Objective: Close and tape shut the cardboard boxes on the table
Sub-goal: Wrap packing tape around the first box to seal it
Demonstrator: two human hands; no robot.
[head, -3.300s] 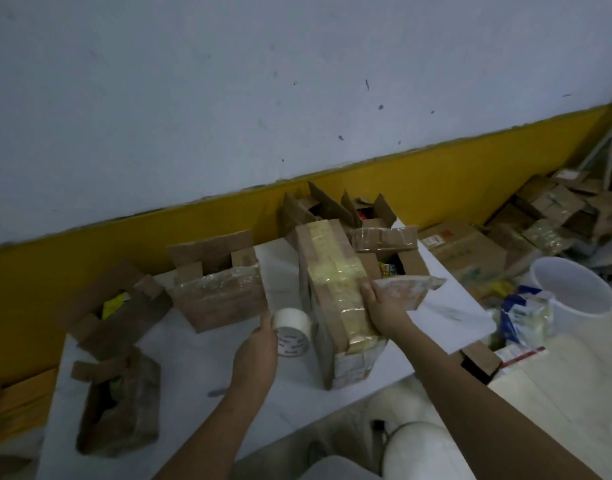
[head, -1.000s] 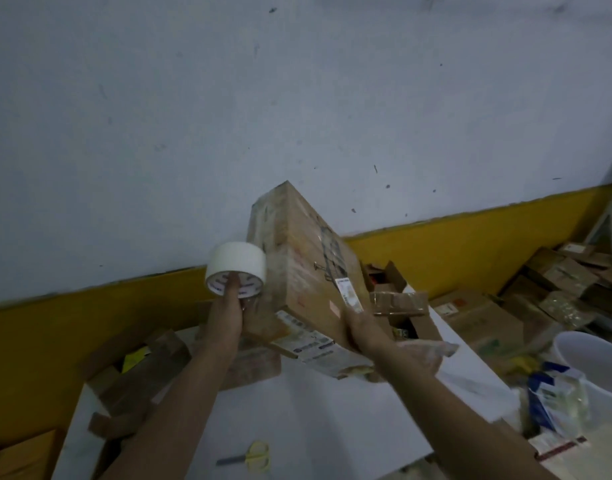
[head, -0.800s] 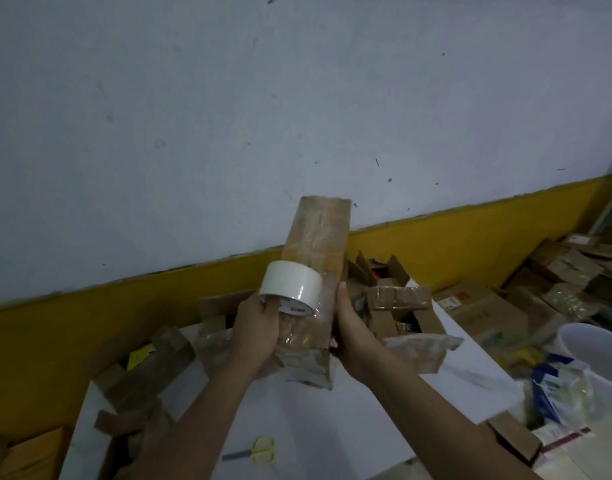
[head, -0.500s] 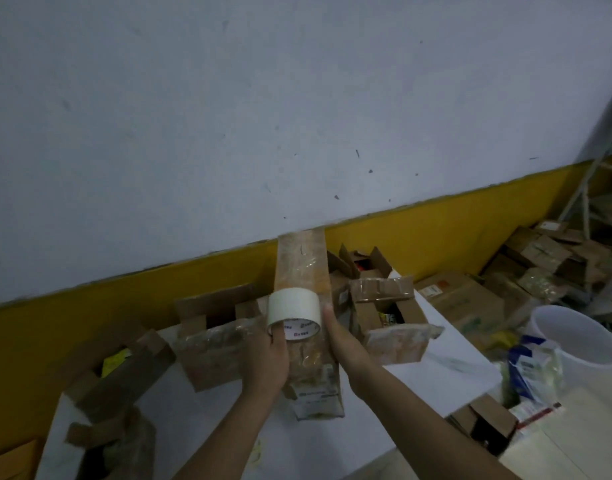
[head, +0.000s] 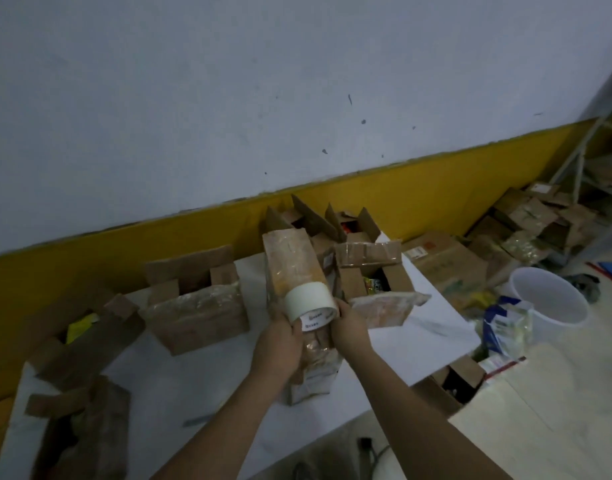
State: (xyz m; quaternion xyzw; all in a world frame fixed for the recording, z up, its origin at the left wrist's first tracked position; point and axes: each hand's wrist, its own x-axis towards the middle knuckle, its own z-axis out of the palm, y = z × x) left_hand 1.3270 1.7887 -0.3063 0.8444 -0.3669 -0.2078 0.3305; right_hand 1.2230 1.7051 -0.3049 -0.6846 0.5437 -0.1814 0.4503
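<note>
The tall box (head: 294, 268) stands on end on the white table (head: 207, 386). The left hand (head: 280, 344) curls round the white tape roll (head: 309, 303) and holds it against the tall box's front. The right hand (head: 349, 330) grips the tall box's right side, just beside the roll. 1 open box (head: 197, 306) sits left of the tall box. The other open box (head: 370, 271) sits right of it.

We find bare table (head: 193, 382) near centre and near right; the left open boxes (head: 86, 344), the far middle box (head: 197, 306) and the far right box (head: 370, 271) block passage.
</note>
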